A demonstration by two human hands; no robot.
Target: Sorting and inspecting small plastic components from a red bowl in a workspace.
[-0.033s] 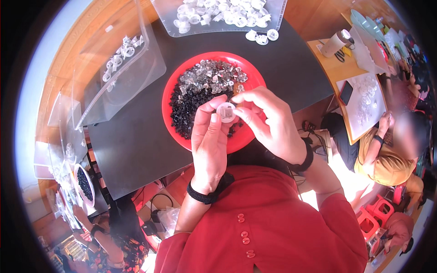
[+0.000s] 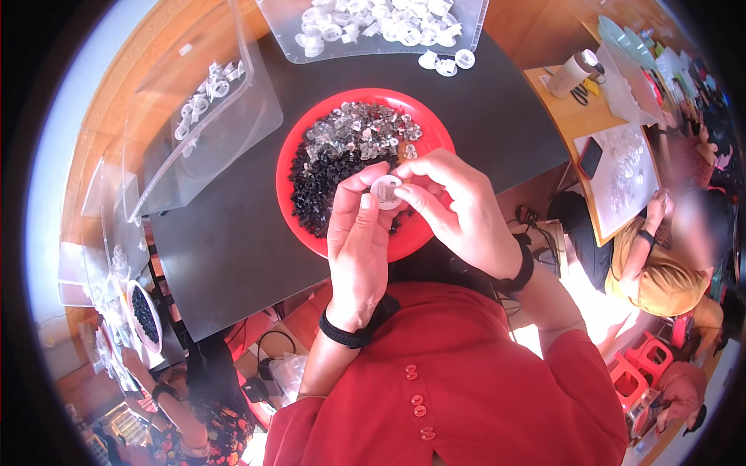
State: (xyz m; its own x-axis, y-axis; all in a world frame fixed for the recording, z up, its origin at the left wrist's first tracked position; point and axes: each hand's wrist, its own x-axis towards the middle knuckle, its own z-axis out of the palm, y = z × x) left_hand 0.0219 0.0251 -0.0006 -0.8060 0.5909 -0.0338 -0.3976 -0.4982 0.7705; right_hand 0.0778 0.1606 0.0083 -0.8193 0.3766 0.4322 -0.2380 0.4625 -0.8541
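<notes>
Fingertip work

The black table (image 2: pixel 233 272) bears the red basin (image 2: pixel 416 233). Above it, the left hand (image 2: pixel 357 248) enters from six o'clock, the right hand (image 2: pixel 466 202) from four. Left thumb and fingers pinch the disc (image 2: pixel 386 193); right thumb and index, slightly parted, meet its three-o'clock edge, grip unclear.

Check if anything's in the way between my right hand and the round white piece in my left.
Nothing visible stands between them: the right hand's thumb tip is at the round white piece's right edge, touching or nearly so. The left hand grips it from the other side; the red basin lies below.
</notes>
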